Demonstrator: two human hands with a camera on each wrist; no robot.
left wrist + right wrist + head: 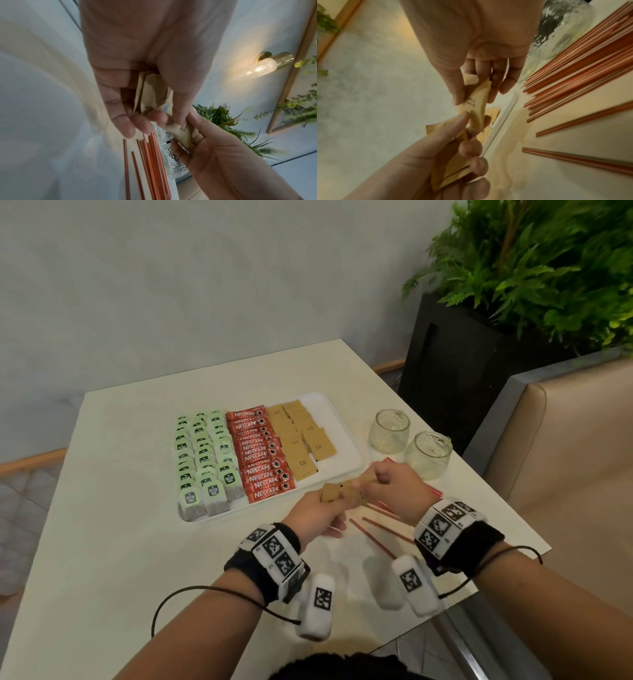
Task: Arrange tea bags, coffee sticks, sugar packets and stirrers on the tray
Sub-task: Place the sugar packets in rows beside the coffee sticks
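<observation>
Left hand (317, 513) grips a small stack of brown sugar packets (337, 491), fingers curled round it; right hand (394, 491) pinches one packet off the top of that stack between thumb and fingers, the two hands meeting just above the near right corner of the tray (346, 436). Tray sits mid-counter (120, 542), long side running toward the far edge. On it: green tea bags (202, 457) in three overlapping rows at the left end, red coffee sticks (263, 453) in one overlapped column beside them, then sugar packets in two columns that stop short of the tray's near edge. Right end of the tray bare. Red stirrers (376, 527) lie loose on the counter near its front right edge, partly under the right hand, none on the tray. Two glass jars (388, 430) stand beside the tray's right side, off it. Judgement: tea and coffee done; sugar roughly half laid, more in hand to deal out; stirrers untouched, likely bound for the bare right end or the jars.
</observation>
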